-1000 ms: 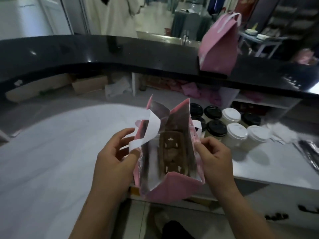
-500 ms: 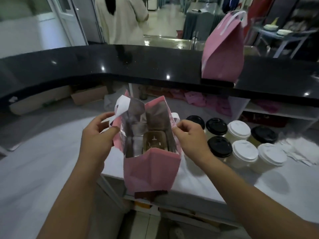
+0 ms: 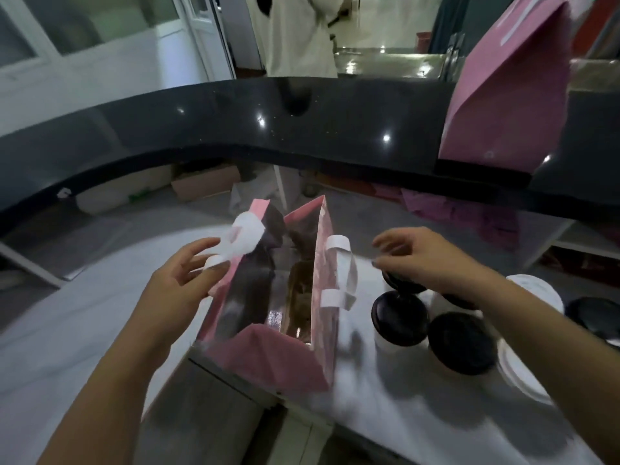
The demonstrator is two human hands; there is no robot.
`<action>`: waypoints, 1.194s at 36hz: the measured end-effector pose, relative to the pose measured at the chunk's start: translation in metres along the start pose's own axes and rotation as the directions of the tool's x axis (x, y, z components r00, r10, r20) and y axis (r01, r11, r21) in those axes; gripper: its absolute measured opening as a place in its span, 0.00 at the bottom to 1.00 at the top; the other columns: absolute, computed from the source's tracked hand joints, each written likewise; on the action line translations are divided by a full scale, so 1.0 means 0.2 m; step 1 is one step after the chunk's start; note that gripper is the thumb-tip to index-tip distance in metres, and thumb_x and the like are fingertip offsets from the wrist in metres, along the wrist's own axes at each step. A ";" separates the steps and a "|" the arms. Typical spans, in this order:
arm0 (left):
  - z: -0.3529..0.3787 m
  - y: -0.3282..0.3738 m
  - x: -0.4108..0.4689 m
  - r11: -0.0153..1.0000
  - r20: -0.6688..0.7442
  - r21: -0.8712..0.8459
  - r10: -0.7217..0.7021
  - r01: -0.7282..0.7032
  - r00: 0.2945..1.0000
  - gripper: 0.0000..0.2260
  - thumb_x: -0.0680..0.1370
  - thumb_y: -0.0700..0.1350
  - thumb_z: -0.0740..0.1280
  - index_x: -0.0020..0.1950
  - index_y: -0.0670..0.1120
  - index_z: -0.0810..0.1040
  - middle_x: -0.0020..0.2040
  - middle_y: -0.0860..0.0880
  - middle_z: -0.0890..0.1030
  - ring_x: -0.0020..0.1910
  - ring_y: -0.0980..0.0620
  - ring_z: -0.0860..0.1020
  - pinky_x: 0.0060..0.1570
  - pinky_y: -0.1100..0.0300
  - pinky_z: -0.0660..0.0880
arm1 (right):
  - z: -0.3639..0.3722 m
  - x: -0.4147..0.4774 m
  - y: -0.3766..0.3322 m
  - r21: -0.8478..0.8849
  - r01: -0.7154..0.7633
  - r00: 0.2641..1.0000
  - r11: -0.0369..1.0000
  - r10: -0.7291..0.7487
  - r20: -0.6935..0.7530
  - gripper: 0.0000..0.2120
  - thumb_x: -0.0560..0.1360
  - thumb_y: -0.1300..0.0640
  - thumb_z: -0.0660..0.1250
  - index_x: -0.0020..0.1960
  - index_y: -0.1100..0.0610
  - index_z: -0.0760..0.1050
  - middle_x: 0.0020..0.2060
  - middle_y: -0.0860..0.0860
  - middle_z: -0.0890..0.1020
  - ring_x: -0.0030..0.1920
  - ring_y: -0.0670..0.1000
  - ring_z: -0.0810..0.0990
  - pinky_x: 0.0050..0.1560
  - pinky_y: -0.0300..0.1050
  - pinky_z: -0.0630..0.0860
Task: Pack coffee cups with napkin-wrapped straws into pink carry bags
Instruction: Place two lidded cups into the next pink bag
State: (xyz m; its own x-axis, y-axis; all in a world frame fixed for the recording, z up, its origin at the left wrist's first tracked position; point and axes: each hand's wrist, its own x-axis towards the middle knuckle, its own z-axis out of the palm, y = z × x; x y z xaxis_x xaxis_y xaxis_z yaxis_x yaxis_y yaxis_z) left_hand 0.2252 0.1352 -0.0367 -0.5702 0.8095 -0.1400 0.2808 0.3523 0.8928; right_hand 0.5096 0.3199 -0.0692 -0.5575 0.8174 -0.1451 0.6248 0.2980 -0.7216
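The pink paper carry bag (image 3: pixel 268 360) at the worktop (image 3: pixel 375 411) edge is being touched at nine o'clock by the spread left hand (image 3: pixel 177 286); the right hand (image 3: pixel 429 263) is being held spread, empty.

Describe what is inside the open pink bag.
The pink bag shows a silvery lining and a brown insert at the bottom; no cup visible. Its near wall hides the front floor.

Curved black counter (image 3: pixel 302 122), cardboard box (image 3: pixel 204 182) beneath, person (image 3: pixel 295 35) in cream coat behind
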 end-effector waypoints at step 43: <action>0.10 0.08 0.78 0.886 0.445 0.094 0.371 -0.455 0.815 0.17 0.76 0.47 0.74 0.59 0.64 0.76 0.71 0.58 0.70 0.63 0.57 0.69 0.53 0.55 0.74 | -0.19 0.03 -0.60 -0.530 -0.115 0.971 0.840 -0.018 -0.239 0.43 0.58 0.38 0.65 0.72 0.33 0.59 0.68 0.38 0.66 0.53 0.51 0.79 0.52 0.54 0.79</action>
State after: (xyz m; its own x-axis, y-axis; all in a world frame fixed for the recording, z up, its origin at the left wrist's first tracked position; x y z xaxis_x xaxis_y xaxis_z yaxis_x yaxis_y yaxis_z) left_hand 0.1559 0.2762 -0.0518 -0.0171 0.9995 0.0269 0.5808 -0.0120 0.8140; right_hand 0.4523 0.3087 0.0428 -0.4218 0.9060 0.0340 0.8787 0.4178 -0.2311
